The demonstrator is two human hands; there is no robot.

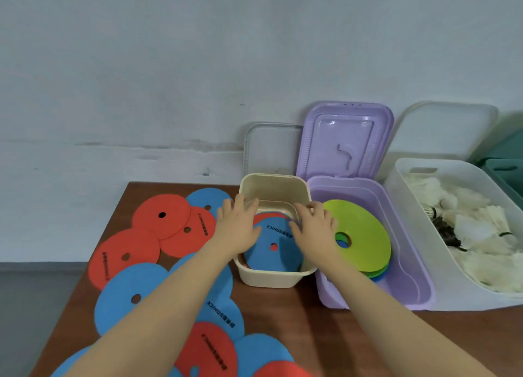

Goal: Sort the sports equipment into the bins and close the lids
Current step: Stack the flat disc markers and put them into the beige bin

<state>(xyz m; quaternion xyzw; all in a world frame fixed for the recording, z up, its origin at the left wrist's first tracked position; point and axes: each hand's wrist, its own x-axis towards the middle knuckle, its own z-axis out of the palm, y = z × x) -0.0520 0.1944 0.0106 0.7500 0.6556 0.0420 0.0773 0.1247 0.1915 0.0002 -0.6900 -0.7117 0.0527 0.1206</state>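
Note:
A cream bin (273, 280) stands mid-table with a blue flat disc (271, 259) lying tilted inside it, over a red one. My left hand (236, 226) and my right hand (314, 229) both rest on this blue disc, fingers spread, one at each side. Several red discs (160, 216) and blue discs (128, 297) lie scattered on the table to the left and front. Right of the cream bin, a purple bin (407, 266) holds a lime-green disc (365, 235) on top of green and blue ones.
The purple bin's lid (346, 141) stands open against the wall. A clear lid (271, 150) leans behind the cream bin. A white bin (424, 226) at the right holds shuttlecocks (478, 229), with its lid (447, 130) behind. A green container (506, 167) sits at the far right.

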